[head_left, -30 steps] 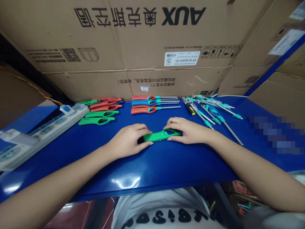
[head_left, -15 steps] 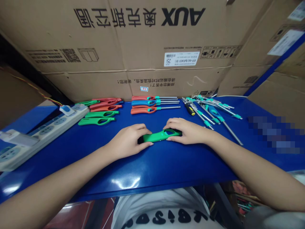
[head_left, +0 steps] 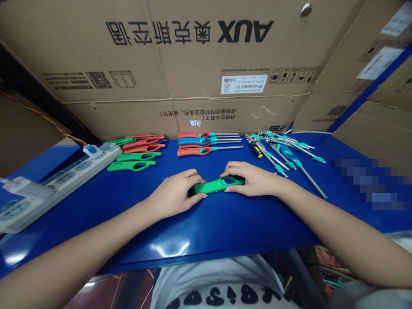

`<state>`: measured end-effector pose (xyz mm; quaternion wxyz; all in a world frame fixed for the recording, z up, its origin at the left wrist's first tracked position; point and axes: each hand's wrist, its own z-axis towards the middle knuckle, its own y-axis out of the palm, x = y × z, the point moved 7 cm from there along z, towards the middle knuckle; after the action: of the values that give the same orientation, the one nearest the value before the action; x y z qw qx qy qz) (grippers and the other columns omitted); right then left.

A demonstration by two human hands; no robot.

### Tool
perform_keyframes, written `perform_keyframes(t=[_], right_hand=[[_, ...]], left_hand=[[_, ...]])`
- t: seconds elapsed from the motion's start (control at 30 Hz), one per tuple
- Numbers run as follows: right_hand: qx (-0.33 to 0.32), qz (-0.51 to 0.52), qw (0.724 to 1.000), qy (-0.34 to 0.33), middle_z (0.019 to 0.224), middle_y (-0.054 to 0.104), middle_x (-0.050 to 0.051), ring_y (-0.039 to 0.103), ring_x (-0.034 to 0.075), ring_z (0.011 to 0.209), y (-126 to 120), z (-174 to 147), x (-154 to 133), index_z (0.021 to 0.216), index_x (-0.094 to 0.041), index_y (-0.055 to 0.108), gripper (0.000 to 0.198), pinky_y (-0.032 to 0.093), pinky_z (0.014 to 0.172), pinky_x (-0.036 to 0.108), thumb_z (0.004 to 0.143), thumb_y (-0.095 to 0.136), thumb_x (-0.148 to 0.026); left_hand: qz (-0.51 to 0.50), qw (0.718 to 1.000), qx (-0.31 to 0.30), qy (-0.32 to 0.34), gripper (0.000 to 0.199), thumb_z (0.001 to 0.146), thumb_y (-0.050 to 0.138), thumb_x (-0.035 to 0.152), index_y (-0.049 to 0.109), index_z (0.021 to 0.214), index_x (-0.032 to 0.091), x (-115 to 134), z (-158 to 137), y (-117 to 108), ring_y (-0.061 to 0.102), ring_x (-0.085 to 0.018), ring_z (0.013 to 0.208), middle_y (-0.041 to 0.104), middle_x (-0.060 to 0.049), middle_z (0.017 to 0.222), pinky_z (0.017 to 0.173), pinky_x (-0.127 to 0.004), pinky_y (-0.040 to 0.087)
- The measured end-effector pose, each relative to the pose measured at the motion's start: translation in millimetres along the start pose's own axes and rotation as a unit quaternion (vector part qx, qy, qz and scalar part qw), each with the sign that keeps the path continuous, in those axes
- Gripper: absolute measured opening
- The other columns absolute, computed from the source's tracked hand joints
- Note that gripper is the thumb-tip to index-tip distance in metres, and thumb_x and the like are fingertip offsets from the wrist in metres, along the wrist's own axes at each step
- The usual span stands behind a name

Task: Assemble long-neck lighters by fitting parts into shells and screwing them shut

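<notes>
Between my two hands, just over the blue table, lies a green lighter handle with a teal trigger in its loop; no metal tube shows on it. My left hand grips its rounded left end between thumb and fingers. At the loop end, my right hand pinches it, and the fingers hide the tip. Beyond my hands sit several assembled long-nosed lighters, among them an orange one and a blue one, with metal tubes pointing right. Green handles and red handles without tubes lie at the left.
To the right is a pile of metal lighter tubes with teal parts, beside a black and yellow screwdriver. A white power strip with plugs runs along the left. Cardboard walls the back of the blue table.
The camera view has tilted up slightly, so the scene sits a little lower. Both hands keep their hold on the green lighter handle, nearly unmoved.
</notes>
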<state>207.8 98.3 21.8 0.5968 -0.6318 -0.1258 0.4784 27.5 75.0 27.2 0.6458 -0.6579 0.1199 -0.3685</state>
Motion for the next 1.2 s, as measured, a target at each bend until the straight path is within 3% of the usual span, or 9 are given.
perform_keyframes(t=[0.37, 0.87, 1.07, 1.2], right_hand=[[-0.001, 0.009, 1.0, -0.016, 0.112, 0.065, 0.01, 0.064, 0.022, 0.1, -3.1, -3.0, -1.6, 0.12, -0.017, 0.065, 0.036, 0.051, 0.093, 0.039, 0.091, 0.068, -0.036], [-0.011, -0.021, 1.0, 0.001, 0.11, 0.064, 0.01, 0.064, 0.023, 0.098, -2.8, -1.8, 0.2, 0.121, -0.018, 0.067, 0.036, 0.052, 0.091, 0.039, 0.091, 0.068, -0.038], [-0.018, -0.081, 0.996, 0.006, 0.112, 0.064, 0.012, 0.063, 0.026, 0.1, -4.3, -2.8, -2.6, 0.126, -0.019, 0.067, 0.044, 0.051, 0.09, 0.041, 0.091, 0.067, -0.044], [-0.033, -0.136, 0.99, -0.006, 0.118, 0.064, 0.014, 0.064, 0.027, 0.102, -2.4, -4.6, -8.0, 0.133, -0.018, 0.064, 0.044, 0.051, 0.09, 0.042, 0.094, 0.062, -0.038]], left_hand=[[-0.004, 1.0, 0.011, 0.009, 0.025, 0.092, 0.065, 0.036, 0.066, 0.113, 0.022, 0.2, -1.0, 0.1, 0.066, -0.02, 0.088, 0.065, -0.005, 0.106, 0.073, -0.03, 0.053], [-0.02, 1.0, 0.006, 0.012, 0.024, 0.093, 0.063, 0.034, 0.067, 0.112, 0.021, 2.8, -0.2, 1.0, 0.065, -0.021, 0.089, 0.063, -0.005, 0.104, 0.079, -0.033, 0.053], [-0.013, 1.0, 0.011, 0.019, 0.023, 0.089, 0.063, 0.027, 0.067, 0.111, 0.021, 5.6, -0.2, -0.1, 0.066, -0.021, 0.088, 0.063, -0.005, 0.1, 0.077, -0.031, 0.054], [-0.004, 1.0, 0.013, 0.021, 0.027, 0.086, 0.062, 0.024, 0.066, 0.112, 0.02, 6.3, 0.3, -0.6, 0.066, -0.021, 0.09, 0.064, -0.005, 0.101, 0.079, -0.031, 0.054]])
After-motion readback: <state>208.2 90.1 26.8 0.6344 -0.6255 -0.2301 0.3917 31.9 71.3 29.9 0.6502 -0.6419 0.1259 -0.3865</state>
